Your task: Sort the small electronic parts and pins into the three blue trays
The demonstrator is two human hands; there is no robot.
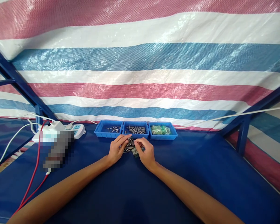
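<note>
Our left hand (pixel 116 150) and right hand (pixel 147 152) flank the small metal pieces (pixel 130 145), which lie between them on the blue surface (pixel 130 189) — just beyond our fingers sit 3 blue trays (pixel 108 134). Both hands are curled narrow; we cannot tell whether either pinches a piece. We judge the pieces light, hard and stiff, smooth enough to roll or slip — best taken 1 by 1, fingertips around the middle.
</note>
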